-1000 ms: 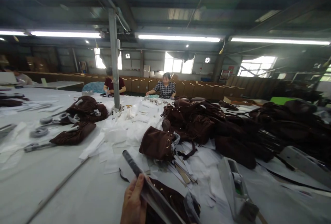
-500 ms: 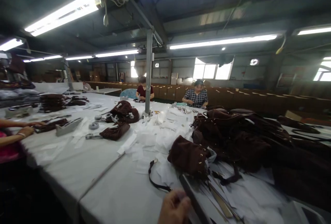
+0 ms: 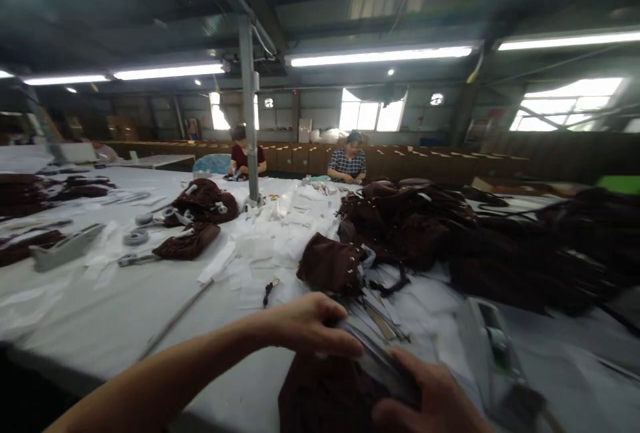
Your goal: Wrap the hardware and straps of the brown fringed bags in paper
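Note:
At the bottom centre a dark brown bag (image 3: 325,396) lies under both hands, with a greyish strip, perhaps its strap or edge, along its upper side. My left hand (image 3: 315,326) reaches in from the left, its thumb and fingers closed on that upper edge. My right hand (image 3: 430,390) grips the bag's right side, fingers bent around it. Just beyond them sits another brown bag (image 3: 330,265) with metal eyelets. Thin strips (image 3: 383,320) lie between that bag and my right hand.
A large pile of brown bags (image 3: 425,233) covers the right side. A grey tape dispenser (image 3: 493,346) stands at the lower right. White paper (image 3: 265,243), a metal post (image 3: 249,113) and grey tape rolls (image 3: 136,237) are further off. Two people sit across the table.
The view has turned right. Both hands are now in view on a brown bag at the bottom; before, only one hand showed, near a dark strip. The tape dispenser has come further into view.

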`<action>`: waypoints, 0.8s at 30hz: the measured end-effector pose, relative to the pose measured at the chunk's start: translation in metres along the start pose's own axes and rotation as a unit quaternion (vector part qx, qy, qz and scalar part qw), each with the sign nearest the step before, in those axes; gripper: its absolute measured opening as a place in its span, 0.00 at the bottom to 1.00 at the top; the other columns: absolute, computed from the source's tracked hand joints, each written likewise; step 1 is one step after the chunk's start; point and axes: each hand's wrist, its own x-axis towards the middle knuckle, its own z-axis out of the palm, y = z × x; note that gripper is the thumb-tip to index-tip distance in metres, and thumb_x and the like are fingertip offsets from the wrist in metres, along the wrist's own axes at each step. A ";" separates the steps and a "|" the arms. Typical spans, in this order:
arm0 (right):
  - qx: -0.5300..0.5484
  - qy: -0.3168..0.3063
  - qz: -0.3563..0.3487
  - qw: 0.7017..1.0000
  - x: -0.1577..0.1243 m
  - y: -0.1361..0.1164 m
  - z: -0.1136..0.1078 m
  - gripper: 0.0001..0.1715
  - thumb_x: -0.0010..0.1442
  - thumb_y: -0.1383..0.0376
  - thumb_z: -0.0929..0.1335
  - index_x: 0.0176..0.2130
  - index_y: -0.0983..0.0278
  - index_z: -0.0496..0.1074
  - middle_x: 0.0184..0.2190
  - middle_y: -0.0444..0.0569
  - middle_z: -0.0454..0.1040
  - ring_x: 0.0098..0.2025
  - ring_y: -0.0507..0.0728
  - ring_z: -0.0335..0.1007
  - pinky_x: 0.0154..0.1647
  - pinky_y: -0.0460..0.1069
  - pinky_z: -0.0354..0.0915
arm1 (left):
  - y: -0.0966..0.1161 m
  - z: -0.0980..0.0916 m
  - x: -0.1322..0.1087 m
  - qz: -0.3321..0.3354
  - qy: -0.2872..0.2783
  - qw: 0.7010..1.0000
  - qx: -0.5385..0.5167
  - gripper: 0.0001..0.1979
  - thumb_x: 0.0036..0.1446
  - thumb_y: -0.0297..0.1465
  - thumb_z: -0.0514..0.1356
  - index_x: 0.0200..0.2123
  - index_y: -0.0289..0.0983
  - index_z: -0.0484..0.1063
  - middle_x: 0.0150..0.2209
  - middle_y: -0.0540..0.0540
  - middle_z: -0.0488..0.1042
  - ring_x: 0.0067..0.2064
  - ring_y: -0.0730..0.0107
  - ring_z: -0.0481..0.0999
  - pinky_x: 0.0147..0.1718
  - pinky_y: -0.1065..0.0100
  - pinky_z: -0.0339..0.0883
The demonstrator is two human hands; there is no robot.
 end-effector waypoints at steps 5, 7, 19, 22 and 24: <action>0.124 0.029 -0.004 0.992 0.003 -0.017 0.007 0.05 0.48 0.66 0.70 0.28 0.64 0.70 0.22 0.40 0.65 0.26 0.50 0.58 0.25 0.43 0.54 | -0.001 0.024 0.006 0.004 0.121 0.907 -0.404 0.17 0.47 0.39 0.67 0.23 0.37 0.63 0.17 0.58 0.60 0.16 0.83 0.57 0.15 0.79 0.51; 0.196 0.047 0.007 0.979 0.004 -0.020 0.015 0.06 0.49 0.65 0.71 0.29 0.65 0.71 0.23 0.40 0.65 0.26 0.50 0.56 0.24 0.43 0.53 | -0.009 0.042 0.011 0.012 0.187 0.833 -0.521 0.15 0.46 0.36 0.69 0.24 0.37 0.64 0.19 0.57 0.64 0.18 0.81 0.63 0.17 0.79 0.58; 0.298 0.040 0.054 0.952 -0.004 -0.007 0.011 0.12 0.48 0.62 0.73 0.26 0.69 0.70 0.22 0.40 0.62 0.25 0.48 0.53 0.24 0.43 0.51 | -0.041 0.088 0.020 0.043 0.144 0.908 -0.390 0.20 0.53 0.45 0.62 0.44 0.39 0.72 0.31 0.48 0.74 0.30 0.71 0.71 0.28 0.73 0.63; 0.279 0.026 0.061 0.958 -0.002 -0.006 0.018 0.12 0.50 0.63 0.71 0.24 0.68 0.67 0.21 0.40 0.61 0.25 0.48 0.52 0.23 0.43 0.50 | -0.041 0.089 0.018 0.072 0.198 0.936 -0.281 0.18 0.53 0.46 0.62 0.35 0.36 0.73 0.26 0.50 0.70 0.28 0.73 0.67 0.27 0.75 0.61; 0.289 0.053 0.068 0.953 0.002 -0.004 0.027 0.16 0.51 0.61 0.72 0.23 0.67 0.65 0.20 0.39 0.58 0.23 0.47 0.50 0.21 0.43 0.49 | -0.042 0.094 0.021 0.065 0.251 0.919 -0.297 0.18 0.54 0.46 0.61 0.32 0.36 0.70 0.23 0.54 0.65 0.25 0.76 0.62 0.23 0.76 0.57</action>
